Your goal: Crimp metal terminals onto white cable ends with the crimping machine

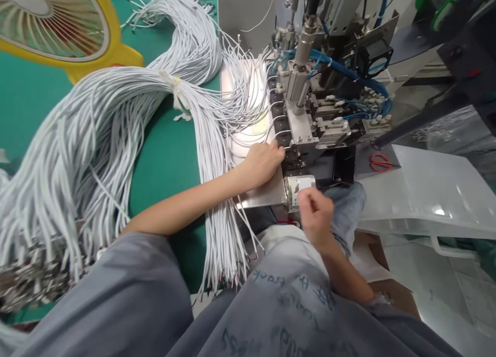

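My left hand point(265, 163) reaches across the metal plate to the front of the machine point(296, 124). Its fingers are closed at the lowest clamp, and whatever is in them is hidden. Just above those fingertips, several white cables point(278, 118) run into a row of dark clamps. My right hand point(316, 217), slightly blurred, is curled in front of my body with thumb and fingers together; I cannot make out anything in it. Behind it is a cylinder with a white label point(295, 186). A large bundle of white cables point(209, 135) drapes beside my left forearm.
A yellow fan point(112, 42) stands at upper left on the green mat point(166, 160). Another cable bundle point(194, 36) lies further back. Red-handled scissors point(381, 163) and a dark phone point(344, 165) lie right of the machine, near a white surface point(437, 186).
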{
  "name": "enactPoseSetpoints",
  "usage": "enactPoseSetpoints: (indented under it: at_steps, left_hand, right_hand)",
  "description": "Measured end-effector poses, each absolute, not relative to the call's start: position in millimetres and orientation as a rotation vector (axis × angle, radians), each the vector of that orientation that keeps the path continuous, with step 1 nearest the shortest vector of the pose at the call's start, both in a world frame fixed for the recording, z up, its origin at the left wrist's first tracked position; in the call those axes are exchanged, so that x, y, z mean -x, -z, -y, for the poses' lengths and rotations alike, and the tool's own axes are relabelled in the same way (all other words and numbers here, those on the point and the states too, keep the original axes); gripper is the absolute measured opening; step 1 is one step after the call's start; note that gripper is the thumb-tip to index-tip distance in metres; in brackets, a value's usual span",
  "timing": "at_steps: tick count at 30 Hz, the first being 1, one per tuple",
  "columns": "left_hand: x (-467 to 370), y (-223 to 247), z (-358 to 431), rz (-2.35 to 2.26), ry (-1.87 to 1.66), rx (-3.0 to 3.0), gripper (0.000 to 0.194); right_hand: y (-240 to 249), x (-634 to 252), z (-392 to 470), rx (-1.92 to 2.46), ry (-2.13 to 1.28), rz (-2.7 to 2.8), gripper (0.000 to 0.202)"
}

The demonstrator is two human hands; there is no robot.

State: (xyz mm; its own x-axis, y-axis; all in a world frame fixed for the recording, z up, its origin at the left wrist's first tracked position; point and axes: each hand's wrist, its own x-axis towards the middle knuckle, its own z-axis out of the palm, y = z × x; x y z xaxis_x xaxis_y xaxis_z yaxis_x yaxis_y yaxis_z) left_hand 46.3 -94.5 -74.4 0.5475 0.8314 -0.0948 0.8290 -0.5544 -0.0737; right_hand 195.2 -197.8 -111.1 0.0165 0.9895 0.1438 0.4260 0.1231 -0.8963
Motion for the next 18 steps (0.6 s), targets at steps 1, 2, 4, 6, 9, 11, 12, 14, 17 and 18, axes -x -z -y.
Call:
enactPoseSetpoints:
  at_steps: [1,2,4,6,9,11,12,14,17,18]
  left_hand:
    - [-46.3,74.8,94.1,1.488,-0.184,2.738,0.029]
    - [-46.2,75.2,93.6,1.497,-0.187,2.740,0.029]
    - [-46.3,75.7,92.9,1.503,-0.189,2.748,0.028]
    - [-46.8,74.9,93.0,1.508,-0.183,2.747,0.027]
    - [-49.7,69.9,98.3,1.468,-0.134,2.783,0.026]
    - [-53.4,65.6,105.9,1.314,-0.012,2.947,0.025]
    - [-55.5,64.0,110.3,1.199,0.094,3.065,0.024]
    - [-58.8,63.2,117.6,0.965,0.360,3.290,0.027]
    - [-60.0,68.3,118.6,0.889,0.713,3.452,0.035]
    - [-59.7,71.0,116.2,0.936,0.804,3.475,0.036]
  right_hand:
    - [111.3,-183.7,207.7,1.429,-0.952,1.676,0.026]
    - [113.5,-172.0,215.3,1.422,-1.077,1.802,0.024]
    - [121.1,-151.0,224.2,1.406,-1.273,1.997,0.021]
    - [127.6,-137.2,227.3,1.402,-1.317,2.106,0.020]
    - [126.3,-136.2,227.1,1.437,-1.211,2.136,0.023]
    - [118.8,-148.5,224.3,1.452,-1.186,2.087,0.024]
    - [114.1,-157.6,221.6,1.457,-1.184,2.045,0.024]
    - [104.5,-179.7,213.2,1.495,-1.139,1.926,0.026]
    - [92.0,-213.7,195.3,1.575,-0.965,1.672,0.023]
    - [88.8,-223.0,189.3,1.578,-0.913,1.578,0.019]
